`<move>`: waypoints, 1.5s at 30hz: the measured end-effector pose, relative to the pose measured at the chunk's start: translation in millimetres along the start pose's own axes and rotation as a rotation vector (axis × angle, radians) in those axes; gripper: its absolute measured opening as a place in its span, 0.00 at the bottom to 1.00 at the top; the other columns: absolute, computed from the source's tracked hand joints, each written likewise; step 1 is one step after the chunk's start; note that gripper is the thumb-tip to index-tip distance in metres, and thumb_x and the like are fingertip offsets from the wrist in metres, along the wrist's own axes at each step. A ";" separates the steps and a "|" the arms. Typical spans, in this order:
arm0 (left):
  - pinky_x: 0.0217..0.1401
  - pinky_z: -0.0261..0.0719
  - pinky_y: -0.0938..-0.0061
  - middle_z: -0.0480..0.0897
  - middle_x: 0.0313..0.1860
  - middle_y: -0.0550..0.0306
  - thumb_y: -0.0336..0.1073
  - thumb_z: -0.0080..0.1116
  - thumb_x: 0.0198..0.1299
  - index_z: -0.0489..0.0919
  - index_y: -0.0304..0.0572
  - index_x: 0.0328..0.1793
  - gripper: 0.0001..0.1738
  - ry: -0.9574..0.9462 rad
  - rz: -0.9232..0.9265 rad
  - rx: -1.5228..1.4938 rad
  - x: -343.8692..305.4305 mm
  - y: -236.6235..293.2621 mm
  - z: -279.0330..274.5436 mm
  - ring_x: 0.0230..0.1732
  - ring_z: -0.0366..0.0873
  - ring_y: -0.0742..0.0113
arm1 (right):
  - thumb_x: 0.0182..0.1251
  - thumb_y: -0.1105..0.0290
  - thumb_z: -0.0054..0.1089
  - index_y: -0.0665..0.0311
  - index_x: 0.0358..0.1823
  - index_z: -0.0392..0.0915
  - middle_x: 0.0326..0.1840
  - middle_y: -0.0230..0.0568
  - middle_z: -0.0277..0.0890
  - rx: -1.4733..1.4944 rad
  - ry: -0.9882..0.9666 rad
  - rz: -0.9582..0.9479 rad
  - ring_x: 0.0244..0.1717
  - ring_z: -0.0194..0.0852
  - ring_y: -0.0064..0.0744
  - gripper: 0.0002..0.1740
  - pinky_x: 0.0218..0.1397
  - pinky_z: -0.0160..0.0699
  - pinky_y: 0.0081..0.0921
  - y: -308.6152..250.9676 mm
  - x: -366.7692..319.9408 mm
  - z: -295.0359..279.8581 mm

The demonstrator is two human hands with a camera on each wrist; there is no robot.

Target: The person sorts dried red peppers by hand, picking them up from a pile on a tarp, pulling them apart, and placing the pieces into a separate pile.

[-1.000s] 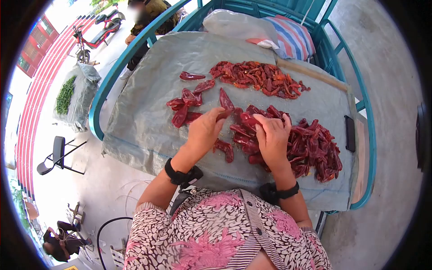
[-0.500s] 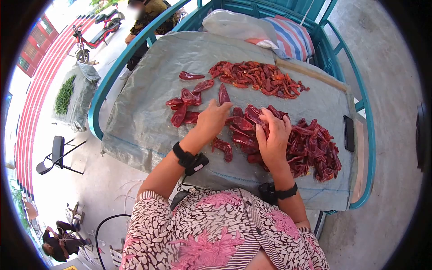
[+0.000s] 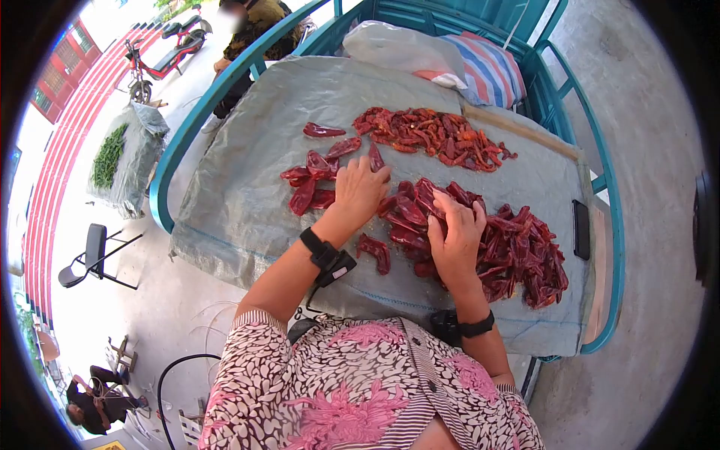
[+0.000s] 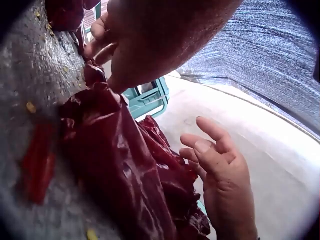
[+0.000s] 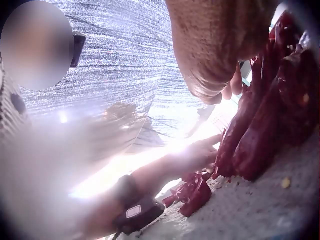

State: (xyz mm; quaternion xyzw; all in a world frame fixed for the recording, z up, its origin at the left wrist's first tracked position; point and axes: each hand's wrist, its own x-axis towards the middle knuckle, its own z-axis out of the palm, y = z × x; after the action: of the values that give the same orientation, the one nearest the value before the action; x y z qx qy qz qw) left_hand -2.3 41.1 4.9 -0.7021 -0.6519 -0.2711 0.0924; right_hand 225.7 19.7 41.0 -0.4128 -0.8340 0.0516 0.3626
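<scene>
My left hand (image 3: 361, 189) reaches over the grey-green sheet (image 3: 255, 172). Its fingertips are right at a single dark red dried chili pepper (image 3: 377, 156); the left wrist view shows its fingers loosely bent and apart. My right hand (image 3: 456, 238) hovers by the near heap of glossy dried chili peppers (image 3: 525, 255). In the left wrist view the right hand's fingers (image 4: 216, 131) are relaxed, with nothing between them. A small group of flattened peppers (image 3: 304, 199) lies left of my left hand, and a curved pepper (image 3: 376, 253) lies below it.
Smaller, brighter red chilies (image 3: 435, 133) lie in a band farther back. A phone (image 3: 580, 229) is at the right edge. Blue-green rails (image 3: 611, 262) border the cart bed; sacks (image 3: 487, 71) fill its far end. A folding chair (image 3: 97, 255) stands at left, and people are nearby.
A second ago both hands met over the heap with a pepper at the fingers. My left hand has since moved away from the right, toward the lone pepper. My right hand stays by the heap.
</scene>
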 end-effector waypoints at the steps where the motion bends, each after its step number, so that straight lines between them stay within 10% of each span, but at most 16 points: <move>1: 0.43 0.82 0.52 0.78 0.41 0.49 0.42 0.67 0.60 0.81 0.52 0.48 0.12 -0.018 0.004 0.002 -1.0 -4.6 7.5 0.44 0.82 0.45 | 0.69 0.71 0.65 0.55 0.67 0.77 0.60 0.34 0.83 -0.001 0.004 -0.004 0.60 0.80 0.38 0.24 0.81 0.54 0.55 -0.4 0.1 0.2; 8: 0.47 0.81 0.57 0.78 0.43 0.51 0.32 0.66 0.56 0.80 0.48 0.44 0.10 -0.115 -0.102 -0.341 -4.2 23.2 -45.4 0.50 0.80 0.48 | 0.68 0.72 0.66 0.56 0.69 0.76 0.63 0.36 0.80 -0.007 0.035 -0.028 0.64 0.77 0.39 0.27 0.81 0.54 0.56 -1.3 3.6 1.8; 12: 0.52 0.79 0.58 0.79 0.44 0.51 0.22 0.62 0.51 0.75 0.43 0.40 0.12 -0.030 0.152 -0.536 -10.3 29.2 -66.4 0.50 0.79 0.45 | 0.67 0.73 0.65 0.55 0.69 0.77 0.64 0.37 0.78 0.013 0.113 -0.003 0.66 0.75 0.40 0.27 0.82 0.52 0.57 -17.4 16.0 2.0; 18: 0.56 0.77 0.57 0.83 0.50 0.50 0.20 0.60 0.48 0.75 0.43 0.38 0.13 -0.068 0.200 -0.558 -16.0 4.7 -49.9 0.53 0.78 0.44 | 0.70 0.72 0.63 0.53 0.67 0.79 0.59 0.35 0.79 -0.045 -0.185 -0.113 0.64 0.74 0.38 0.24 0.82 0.50 0.57 -0.8 8.6 1.4; 27: 0.71 0.63 0.48 0.84 0.52 0.51 0.32 0.62 0.58 0.86 0.50 0.47 0.11 0.178 0.007 0.149 -1.4 -46.1 -17.4 0.63 0.76 0.50 | 0.70 0.70 0.63 0.54 0.63 0.80 0.58 0.35 0.81 -0.030 -0.067 -0.067 0.63 0.75 0.39 0.20 0.81 0.52 0.56 -12.2 14.0 6.3; 30: 0.73 0.61 0.46 0.85 0.52 0.55 0.36 0.63 0.60 0.88 0.51 0.49 0.12 -0.180 -0.139 0.326 -0.4 -51.4 -11.0 0.62 0.77 0.52 | 0.70 0.70 0.63 0.54 0.63 0.81 0.59 0.35 0.80 -0.038 -0.092 -0.076 0.63 0.75 0.39 0.21 0.81 0.52 0.55 -8.5 8.2 9.5; 37: 0.64 0.69 0.54 0.86 0.46 0.57 0.33 0.61 0.60 0.86 0.49 0.42 0.06 0.092 0.045 0.227 5.1 -33.5 -32.2 0.55 0.80 0.55 | 0.69 0.71 0.64 0.54 0.64 0.80 0.60 0.35 0.80 -0.008 -0.066 -0.054 0.64 0.75 0.39 0.22 0.81 0.53 0.55 -4.3 7.6 6.9; 45: 0.55 0.75 0.59 0.85 0.42 0.59 0.33 0.66 0.57 0.82 0.48 0.42 0.08 -0.051 0.338 -0.267 -19.7 43.9 -78.3 0.48 0.81 0.54 | 0.65 0.71 0.69 0.53 0.62 0.83 0.61 0.39 0.80 0.010 -0.017 -0.199 0.65 0.73 0.41 0.23 0.77 0.61 0.50 -13.4 15.0 3.6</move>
State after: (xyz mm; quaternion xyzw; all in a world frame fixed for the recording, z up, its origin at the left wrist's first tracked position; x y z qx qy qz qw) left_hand 19.6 -19.6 70.3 -0.8141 -0.4852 -0.3180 0.0262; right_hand 208.7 22.6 52.1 -0.3257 -0.8736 0.0232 0.3608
